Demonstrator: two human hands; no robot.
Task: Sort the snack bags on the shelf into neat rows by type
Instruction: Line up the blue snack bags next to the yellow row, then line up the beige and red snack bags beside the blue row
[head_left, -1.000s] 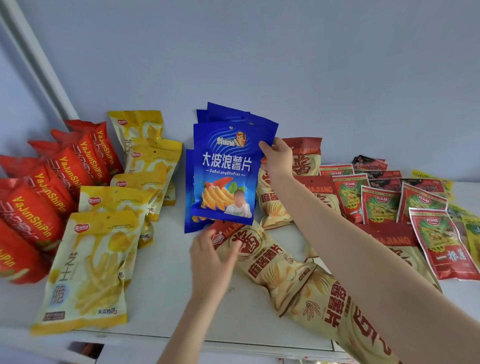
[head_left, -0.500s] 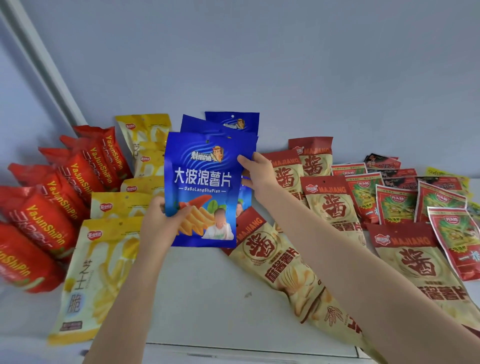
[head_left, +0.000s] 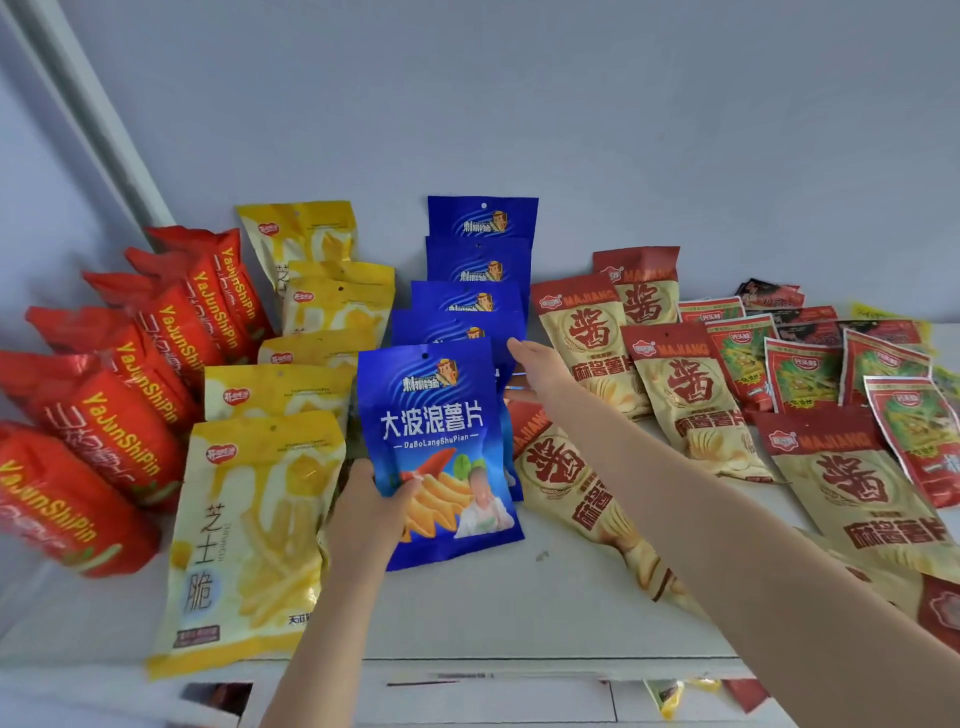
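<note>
A row of several blue chip bags (head_left: 482, 221) runs from the back wall toward me in the middle of the white shelf (head_left: 519, 603), each overlapping the one behind. My left hand (head_left: 371, 514) grips the front blue bag (head_left: 436, 431) at its lower left corner, thumb on its face. My right hand (head_left: 540, 364) reaches in from the right with straight fingers, touching the right edge of the blue row just behind the front bag. It holds nothing.
Left of the blue row lie a row of yellow bags (head_left: 260, 519) and a slanted row of red bags (head_left: 130, 374). To the right, tan-and-red bags (head_left: 691, 400) lie loosely, with small red-green packets (head_left: 800, 374) behind. The wall is close behind.
The blue bag held upright in both hands has come down to the front of the blue row. My right hand let go of its top corner and moved to the row's right edge.
</note>
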